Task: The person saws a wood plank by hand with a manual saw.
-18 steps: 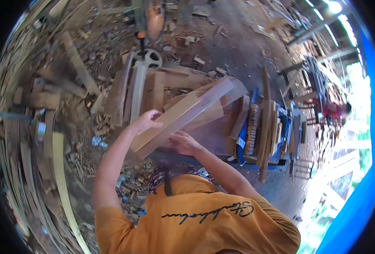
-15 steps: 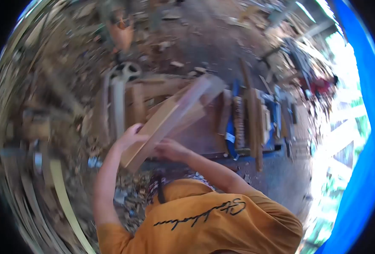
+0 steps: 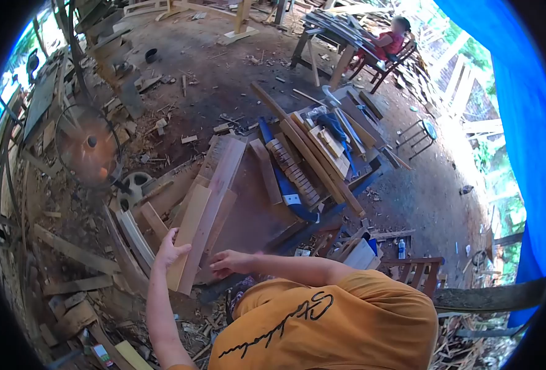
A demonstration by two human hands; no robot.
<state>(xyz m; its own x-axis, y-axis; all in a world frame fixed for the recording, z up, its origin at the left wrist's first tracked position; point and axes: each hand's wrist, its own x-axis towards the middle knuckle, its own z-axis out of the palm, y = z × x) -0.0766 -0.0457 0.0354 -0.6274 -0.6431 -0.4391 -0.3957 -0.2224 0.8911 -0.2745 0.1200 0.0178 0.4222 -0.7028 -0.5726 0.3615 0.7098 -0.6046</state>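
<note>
A long squared wooden beam lies slantwise over the work table, its near end toward my body. One of its long faces is paler than the other. My left hand grips the near part of the beam from the left, thumb over its upper face. Just right of that end is my right hand, fingers loosely bent and apart, with nothing visible in them. Other boards lie partly hidden under and beside the beam.
A blue bar clamp and a row of small wood blocks lie right of the beam, beside stacked lumber. A round fan stands left. A person sits at a far table. A stool stands right.
My view has turned and steadied. The beam, tilted and blurred before, now lies along the table. My right hand has come away from beside it; my left hand stays on it.
</note>
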